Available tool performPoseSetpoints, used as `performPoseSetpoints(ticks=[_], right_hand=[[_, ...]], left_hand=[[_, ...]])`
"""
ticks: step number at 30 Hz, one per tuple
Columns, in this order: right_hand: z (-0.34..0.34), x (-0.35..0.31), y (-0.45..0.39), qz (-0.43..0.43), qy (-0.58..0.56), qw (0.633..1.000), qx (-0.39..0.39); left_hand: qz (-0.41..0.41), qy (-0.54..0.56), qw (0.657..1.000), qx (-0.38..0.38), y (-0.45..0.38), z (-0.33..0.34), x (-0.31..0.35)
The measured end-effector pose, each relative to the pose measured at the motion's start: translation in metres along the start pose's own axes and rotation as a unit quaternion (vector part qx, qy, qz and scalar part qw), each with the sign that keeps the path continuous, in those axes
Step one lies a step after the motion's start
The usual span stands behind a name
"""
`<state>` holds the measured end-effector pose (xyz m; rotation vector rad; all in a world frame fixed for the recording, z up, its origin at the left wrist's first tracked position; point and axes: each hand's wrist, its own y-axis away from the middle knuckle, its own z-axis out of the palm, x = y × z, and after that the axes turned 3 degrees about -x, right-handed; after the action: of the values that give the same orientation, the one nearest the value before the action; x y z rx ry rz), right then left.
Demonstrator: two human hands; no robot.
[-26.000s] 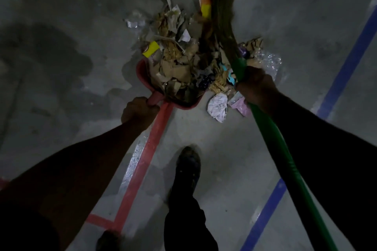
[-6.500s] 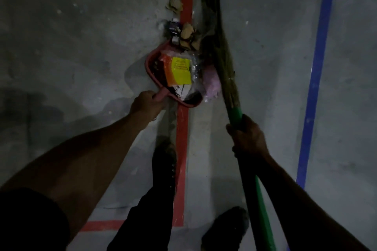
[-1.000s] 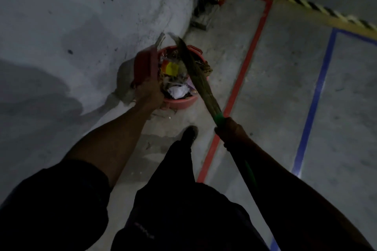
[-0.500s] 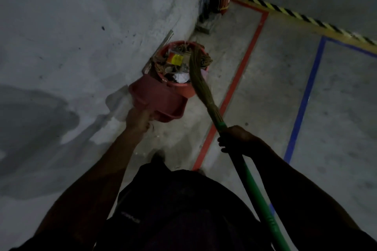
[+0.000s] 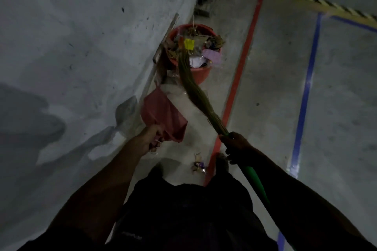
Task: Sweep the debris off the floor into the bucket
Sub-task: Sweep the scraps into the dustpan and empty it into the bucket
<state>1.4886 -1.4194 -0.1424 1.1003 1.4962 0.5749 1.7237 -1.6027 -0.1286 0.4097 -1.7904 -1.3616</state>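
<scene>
Head view: dustpan (image 5: 163, 116) gripped by left hand (image 5: 150, 138), emptied.
Broom (image 5: 195, 91) gripped by right hand (image 5: 236, 145), bristles pressed into bucket (image 5: 199, 74) ahead, debris (image 5: 199, 47) packed down.

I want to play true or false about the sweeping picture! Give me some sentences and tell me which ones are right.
1. The round red plastic bucket stands beside the grey wall. True.
2. The left hand holds a blue dustpan. False: the flat dustpan is red.
3. The right hand grips the green-handled straw broom. True.
4. The bucket is empty. False: it is heaped with paper scraps.
5. A small scrap of litter lies on the concrete floor. True.
</scene>
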Motion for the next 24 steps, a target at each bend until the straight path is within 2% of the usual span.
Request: performPoseSetpoints(ticks=[4,7,11,14,17,24], right_hand=[[0.078,0.012,0.008,0.049,0.028,0.997,0.051],[0.121,0.014,0.02,0.089,0.056,0.992,0.073],[0.16,0.022,0.023,0.12,0.033,0.99,0.063],[0.184,0.028,0.01,0.13,0.03,0.99,0.045],[0.206,0.042,-0.017,0.149,0.014,0.988,0.036],[0.263,0.087,-0.142,0.147,-0.02,0.989,0.02]], left_hand=[[-0.037,-0.083,0.996,-0.004,-0.024,-0.057,-0.024],[-0.035,-0.12,0.992,0.01,-0.035,-0.085,-0.037],[-0.025,-0.173,0.984,0.031,-0.056,-0.108,-0.048],[-0.038,-0.166,0.985,0.02,-0.082,-0.12,-0.058],[-0.057,-0.167,0.984,-0.004,-0.116,-0.122,-0.072],[-0.055,-0.219,0.974,0.026,-0.221,-0.115,-0.125]])
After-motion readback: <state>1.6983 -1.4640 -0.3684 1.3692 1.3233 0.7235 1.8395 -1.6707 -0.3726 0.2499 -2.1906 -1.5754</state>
